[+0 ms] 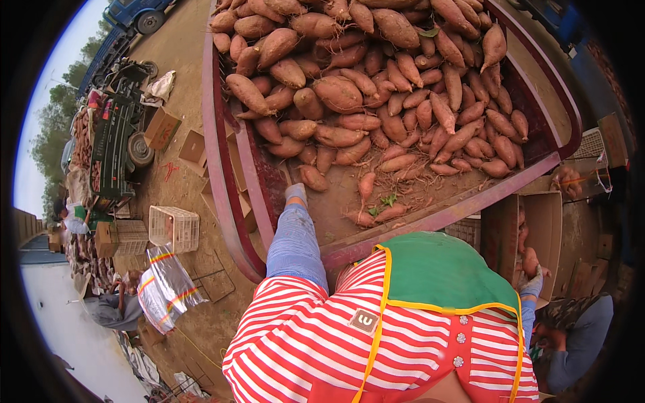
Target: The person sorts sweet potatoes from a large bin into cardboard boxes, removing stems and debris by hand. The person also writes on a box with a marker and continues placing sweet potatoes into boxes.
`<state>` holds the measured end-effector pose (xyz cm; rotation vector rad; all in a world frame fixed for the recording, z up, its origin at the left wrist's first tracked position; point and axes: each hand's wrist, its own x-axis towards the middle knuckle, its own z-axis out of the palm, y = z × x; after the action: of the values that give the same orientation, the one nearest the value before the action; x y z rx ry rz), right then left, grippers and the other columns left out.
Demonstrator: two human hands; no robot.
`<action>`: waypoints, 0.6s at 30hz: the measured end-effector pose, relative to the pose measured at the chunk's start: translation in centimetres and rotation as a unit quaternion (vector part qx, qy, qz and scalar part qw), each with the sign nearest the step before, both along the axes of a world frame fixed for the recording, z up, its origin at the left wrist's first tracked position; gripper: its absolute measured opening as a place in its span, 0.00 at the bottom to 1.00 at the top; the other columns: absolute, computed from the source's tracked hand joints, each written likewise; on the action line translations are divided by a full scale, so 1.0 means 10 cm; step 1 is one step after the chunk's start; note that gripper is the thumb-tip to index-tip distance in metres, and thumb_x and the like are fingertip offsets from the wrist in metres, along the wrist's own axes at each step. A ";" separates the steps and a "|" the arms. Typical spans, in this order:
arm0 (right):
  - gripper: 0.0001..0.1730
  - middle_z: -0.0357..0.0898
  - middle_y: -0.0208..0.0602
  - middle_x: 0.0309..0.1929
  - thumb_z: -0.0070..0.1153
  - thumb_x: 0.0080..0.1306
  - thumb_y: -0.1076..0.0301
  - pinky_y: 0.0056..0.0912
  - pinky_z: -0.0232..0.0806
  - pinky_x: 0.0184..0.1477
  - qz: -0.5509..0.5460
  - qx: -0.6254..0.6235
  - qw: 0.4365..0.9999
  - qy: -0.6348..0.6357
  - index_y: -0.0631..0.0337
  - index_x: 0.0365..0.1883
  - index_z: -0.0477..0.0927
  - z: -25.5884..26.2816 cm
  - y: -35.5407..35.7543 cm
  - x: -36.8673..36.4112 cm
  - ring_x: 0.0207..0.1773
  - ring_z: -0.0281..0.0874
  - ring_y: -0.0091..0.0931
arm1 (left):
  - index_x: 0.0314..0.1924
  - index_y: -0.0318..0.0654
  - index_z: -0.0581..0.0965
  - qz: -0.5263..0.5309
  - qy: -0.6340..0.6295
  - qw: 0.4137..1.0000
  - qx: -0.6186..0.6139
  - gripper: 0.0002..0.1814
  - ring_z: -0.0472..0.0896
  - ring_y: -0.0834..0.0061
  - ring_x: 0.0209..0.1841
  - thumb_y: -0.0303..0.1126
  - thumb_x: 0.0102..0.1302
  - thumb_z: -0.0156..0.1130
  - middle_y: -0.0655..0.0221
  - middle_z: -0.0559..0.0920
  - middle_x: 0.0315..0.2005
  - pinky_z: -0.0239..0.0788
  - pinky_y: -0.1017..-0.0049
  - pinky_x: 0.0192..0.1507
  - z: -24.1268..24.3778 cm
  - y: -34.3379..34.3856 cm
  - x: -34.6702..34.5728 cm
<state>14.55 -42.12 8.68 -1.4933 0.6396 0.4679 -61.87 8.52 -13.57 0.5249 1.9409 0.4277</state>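
Note:
Sweet potatoes (337,94) lie heaped in a dark red metal cart bed (393,229) before me. My left hand (296,193), in a pale glove, reaches into the bed's near left corner, beside a sweet potato (313,178); its fingers are too foreshortened to read. At the right, my gloved right hand (534,283) grips a sweet potato (530,262) at an open cardboard box (553,237) with more sweet potatoes inside. Small roots and green leaves (388,200) lie on the near part of the bed floor.
A plastic crate (174,229) and open cardboard boxes (193,151) stand on the dirt at the left. Beyond are a loaded three-wheeled cart (115,151) and a blue truck (132,12). Several people work nearby, one (579,347) close at the lower right.

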 end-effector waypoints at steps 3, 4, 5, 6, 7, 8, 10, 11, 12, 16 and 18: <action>0.31 0.75 0.36 0.55 0.56 0.65 0.48 0.30 0.70 0.50 -0.034 -0.100 0.993 0.051 0.53 0.62 0.71 -0.01 -0.53 -0.32 0.55 0.71 0.29 | 0.56 0.32 0.76 -0.021 0.072 0.997 -0.001 0.30 0.78 0.60 0.47 0.51 0.65 0.61 0.55 0.81 0.49 0.69 0.65 0.51 0.22 0.19 0.48; 0.30 0.74 0.35 0.55 0.55 0.65 0.48 0.30 0.69 0.51 0.009 -0.104 0.993 0.051 0.52 0.62 0.71 -0.14 -0.61 -0.16 0.57 0.71 0.29 | 0.57 0.31 0.74 -0.027 0.084 0.996 0.006 0.33 0.78 0.60 0.49 0.52 0.63 0.63 0.54 0.80 0.50 0.69 0.65 0.52 0.11 0.21 0.21; 0.29 0.74 0.35 0.55 0.53 0.66 0.48 0.29 0.69 0.51 0.040 -0.113 0.992 0.043 0.51 0.63 0.70 -0.26 -0.73 0.02 0.58 0.71 0.29 | 0.58 0.30 0.74 -0.028 0.073 0.997 0.002 0.36 0.77 0.59 0.52 0.53 0.60 0.65 0.53 0.78 0.53 0.69 0.65 0.54 0.03 0.21 0.20; 0.29 0.75 0.34 0.55 0.54 0.67 0.49 0.29 0.69 0.51 0.040 -0.108 0.993 0.015 0.50 0.63 0.70 -0.24 -0.81 0.05 0.58 0.72 0.29 | 0.59 0.29 0.73 -0.042 0.058 0.997 -0.004 0.40 0.77 0.58 0.55 0.55 0.57 0.68 0.52 0.77 0.55 0.69 0.65 0.55 0.07 0.28 0.35; 0.28 0.75 0.34 0.55 0.54 0.67 0.51 0.28 0.68 0.52 0.042 -0.104 0.994 -0.014 0.49 0.63 0.71 -0.20 -0.90 0.08 0.57 0.73 0.30 | 0.59 0.27 0.73 -0.038 0.031 0.999 -0.017 0.43 0.75 0.57 0.58 0.57 0.54 0.70 0.50 0.75 0.58 0.68 0.64 0.58 0.10 0.31 0.55; 0.28 0.75 0.33 0.55 0.55 0.67 0.52 0.28 0.68 0.52 0.046 -0.099 0.993 -0.041 0.49 0.63 0.71 -0.18 -0.97 0.07 0.57 0.74 0.30 | 0.59 0.26 0.72 -0.032 0.006 0.999 -0.030 0.47 0.74 0.55 0.61 0.58 0.50 0.72 0.48 0.73 0.61 0.67 0.64 0.60 0.25 0.31 0.78; 0.30 0.68 0.34 0.65 0.52 0.70 0.54 0.34 0.65 0.61 0.106 -0.116 0.984 -0.086 0.51 0.68 0.64 0.14 -0.37 -0.14 0.66 0.67 0.34 | 0.58 0.25 0.73 -0.068 0.120 0.990 -0.002 0.47 0.75 0.57 0.60 0.58 0.48 0.73 0.48 0.75 0.59 0.69 0.64 0.59 0.32 0.24 0.86; 0.31 0.64 0.35 0.70 0.50 0.71 0.55 0.36 0.63 0.65 0.134 -0.127 0.976 -0.114 0.52 0.71 0.61 0.47 0.03 -0.33 0.71 0.64 0.36 | 0.57 0.24 0.73 -0.087 0.171 0.981 0.008 0.48 0.76 0.58 0.60 0.58 0.47 0.74 0.49 0.75 0.58 0.69 0.64 0.58 0.33 0.18 0.93; 0.29 0.68 0.35 0.66 0.51 0.71 0.58 0.35 0.65 0.62 0.160 -0.081 0.974 -0.138 0.53 0.68 0.64 0.65 0.18 -0.44 0.66 0.68 0.35 | 0.56 0.28 0.74 -0.006 0.192 0.980 0.062 0.46 0.78 0.60 0.56 0.56 0.45 0.76 0.51 0.77 0.56 0.71 0.66 0.56 0.34 0.09 1.03; 0.23 0.75 0.37 0.57 0.53 0.72 0.65 0.30 0.70 0.57 0.248 -0.017 0.946 -0.209 0.58 0.63 0.70 1.14 0.94 -0.98 0.56 0.77 0.32 | 0.58 0.35 0.73 0.233 -0.213 0.949 0.003 0.39 0.79 0.60 0.50 0.50 0.51 0.76 0.61 0.77 0.55 0.72 0.65 0.54 0.71 -0.18 1.08; 0.22 0.76 0.38 0.56 0.52 0.72 0.65 0.29 0.70 0.56 0.288 -0.013 0.931 -0.223 0.60 0.63 0.70 1.34 1.44 -1.35 0.55 0.77 0.29 | 0.60 0.37 0.72 0.198 -0.387 0.899 0.059 0.36 0.78 0.62 0.52 0.48 0.56 0.73 0.63 0.78 0.55 0.71 0.64 0.56 0.84 -0.29 1.00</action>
<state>1.06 -27.69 22.12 -1.7346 -0.1659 0.5379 -51.87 5.66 -5.12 -0.0046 1.2326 0.8706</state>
